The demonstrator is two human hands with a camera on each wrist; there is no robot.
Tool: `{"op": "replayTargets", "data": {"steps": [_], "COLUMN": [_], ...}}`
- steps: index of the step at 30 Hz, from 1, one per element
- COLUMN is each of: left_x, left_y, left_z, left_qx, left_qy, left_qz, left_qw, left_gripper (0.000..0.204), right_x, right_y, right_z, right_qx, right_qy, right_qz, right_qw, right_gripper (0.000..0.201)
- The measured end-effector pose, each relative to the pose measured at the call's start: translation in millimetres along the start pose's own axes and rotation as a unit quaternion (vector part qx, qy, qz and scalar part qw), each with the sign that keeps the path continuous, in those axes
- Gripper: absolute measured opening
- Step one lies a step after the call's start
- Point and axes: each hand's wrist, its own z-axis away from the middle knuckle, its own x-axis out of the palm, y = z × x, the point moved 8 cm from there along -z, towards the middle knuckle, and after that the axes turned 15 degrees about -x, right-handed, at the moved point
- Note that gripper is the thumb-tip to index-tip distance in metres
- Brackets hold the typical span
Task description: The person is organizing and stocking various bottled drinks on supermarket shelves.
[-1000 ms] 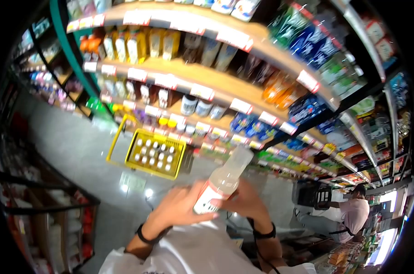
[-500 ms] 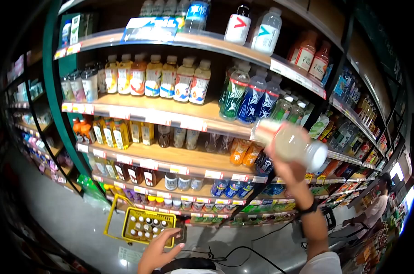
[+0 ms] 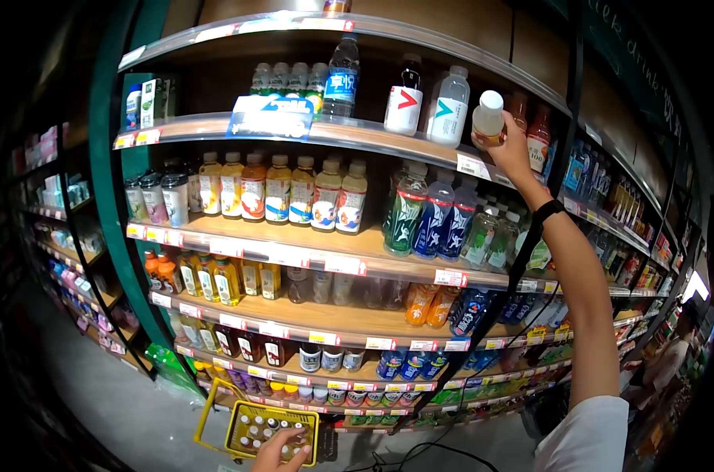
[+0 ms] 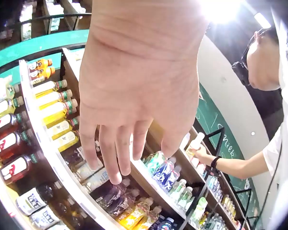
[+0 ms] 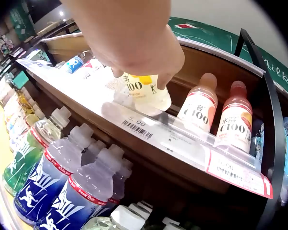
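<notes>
My right hand point(image 3: 511, 151) reaches up to the upper shelf and grips a drink bottle point(image 3: 489, 116) with a white cap and cloudy pale contents. In the right wrist view, the held bottle point(image 5: 146, 96) shows a C100 label, its base close over the shelf's front edge. Two reddish C100 bottles point(image 5: 198, 108) stand beside it on the right. A clear bottle with a blue V label point(image 3: 449, 110) stands to its left. My left hand point(image 3: 278, 455) hangs low by the yellow basket, holding nothing; in the left wrist view its fingers point(image 4: 122, 143) extend loosely.
A yellow basket point(image 3: 315, 440) with several white-capped bottles sits on the floor. Shelves below hold rows of drinks, including blue sports bottles point(image 3: 429, 220). A black upright post point(image 3: 571, 102) stands right of the C100 bottles. Black cables point(image 3: 420, 448) cross the floor.
Both hands held the bottle before my body at first. The left hand has let go and dropped low; the right hand has carried the bottle up to the upper shelf. The head view has tilted upward.
</notes>
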Motion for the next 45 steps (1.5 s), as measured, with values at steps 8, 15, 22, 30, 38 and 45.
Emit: {"op": "replayTargets", "data": {"steps": [8, 15, 22, 30, 38, 45], "left_x": [-21, -15, -7, 11, 33, 50], "left_y": [-19, -81, -52, -52, -42, -18], "left_z": [9, -3, -11, -24, -40, -51], "left_qx": [-0.057, -0.070, -0.075, -0.124, -0.105, -0.084], "left_qy": [0.060, 0.054, 0.008, -0.022, -0.069, -0.100], "left_qz": [-0.002, 0.005, -0.013, -0.022, -0.107, -0.123], "left_qw": [0.997, 0.996, 0.997, 0.992, 0.986, 0.984], "left_gripper": [0.035, 0.034, 0.034, 0.038, 0.043, 0.040], "right_x": [24, 26, 25, 38, 35, 39], "right_y": [51, 74, 61, 56, 48, 51], "right_z": [-16, -24, -11, 15, 12, 14], "right_qx": [0.126, 0.218, 0.247, 0.273, 0.218, 0.221], "right_qy": [-0.040, -0.084, -0.055, 0.023, 0.047, 0.047], "right_qz": [-0.011, 0.072, 0.191, 0.156, 0.199, 0.122], "right_qw": [0.991, 0.970, 0.948, 0.949, 0.954, 0.966], "right_gripper": [0.069, 0.076, 0.088, 0.086, 0.083, 0.086]}}
